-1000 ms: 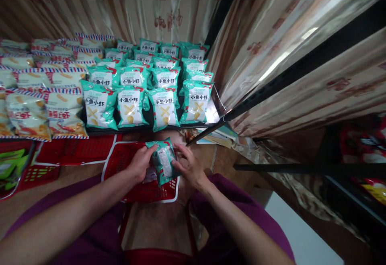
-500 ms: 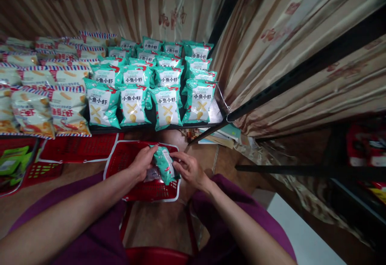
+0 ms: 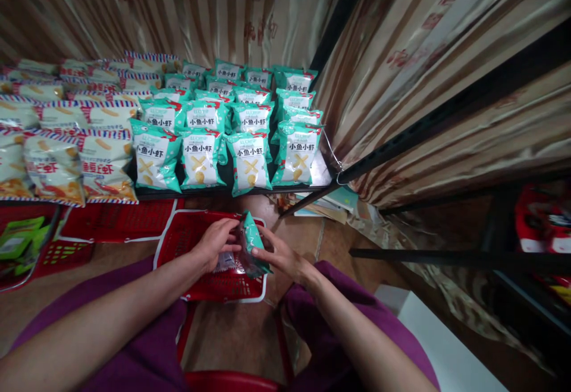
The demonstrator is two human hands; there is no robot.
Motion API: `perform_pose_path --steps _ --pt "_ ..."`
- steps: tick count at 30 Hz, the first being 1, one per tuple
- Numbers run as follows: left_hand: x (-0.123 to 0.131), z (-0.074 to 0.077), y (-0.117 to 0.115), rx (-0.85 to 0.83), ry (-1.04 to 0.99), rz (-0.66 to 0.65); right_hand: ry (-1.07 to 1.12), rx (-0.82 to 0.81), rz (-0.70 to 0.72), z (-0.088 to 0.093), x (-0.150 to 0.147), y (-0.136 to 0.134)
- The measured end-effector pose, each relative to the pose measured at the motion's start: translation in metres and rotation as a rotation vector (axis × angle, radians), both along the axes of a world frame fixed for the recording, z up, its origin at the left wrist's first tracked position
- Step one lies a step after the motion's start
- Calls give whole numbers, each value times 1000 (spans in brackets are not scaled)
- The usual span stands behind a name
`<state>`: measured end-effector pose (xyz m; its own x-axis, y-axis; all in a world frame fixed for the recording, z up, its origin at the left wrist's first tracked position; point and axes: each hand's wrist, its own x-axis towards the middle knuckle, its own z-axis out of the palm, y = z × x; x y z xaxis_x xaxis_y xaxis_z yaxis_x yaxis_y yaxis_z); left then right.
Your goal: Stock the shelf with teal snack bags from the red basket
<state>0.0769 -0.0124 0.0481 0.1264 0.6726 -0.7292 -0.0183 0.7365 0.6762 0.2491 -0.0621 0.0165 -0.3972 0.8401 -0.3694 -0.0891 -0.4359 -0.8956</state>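
Observation:
Over the red basket point(image 3: 178, 225), a small teal snack bag point(image 3: 252, 238) is held on edge, its narrow side toward me. My right hand point(image 3: 281, 256) has it between the thumb in front and the fingers behind. At the bag's left side, my left hand point(image 3: 217, 242) has its fingers apart, the tips right by the bag; whether they touch it I cannot tell. A clear-and-purplish packet point(image 3: 225, 262) lies in the basket below my left hand. Rows of teal snack bags point(image 3: 250, 163) stand on the black shelf point(image 3: 200, 191) just beyond.
White snack bags with striped edges point(image 3: 107, 166) fill the shelf's left part. More red baskets point(image 3: 116, 222) sit below, one with green packets point(image 3: 22, 240). A black post point(image 3: 401, 136) slants at right, before a patterned curtain point(image 3: 446, 82). A white box point(image 3: 439, 332) stands lower right.
The teal bag has turned from showing its broad face to edge-on and moved slightly right. My right hand has closed round it, while my left fingers have loosened.

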Motion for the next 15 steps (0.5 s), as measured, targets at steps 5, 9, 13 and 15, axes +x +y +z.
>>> perform_pose_path --steps 5,9,13,15 --pt "0 1 -1 5 -1 -33 33 -128 -48 -4 -1 -2" --pt "-1 0 0 20 29 -60 69 -206 -138 -9 0 -4" --pt "-2 -5 4 98 132 -18 79 -316 -199 -2 -1 -1" --pt "-3 -8 6 137 176 10 92 -350 -209 5 -2 0"
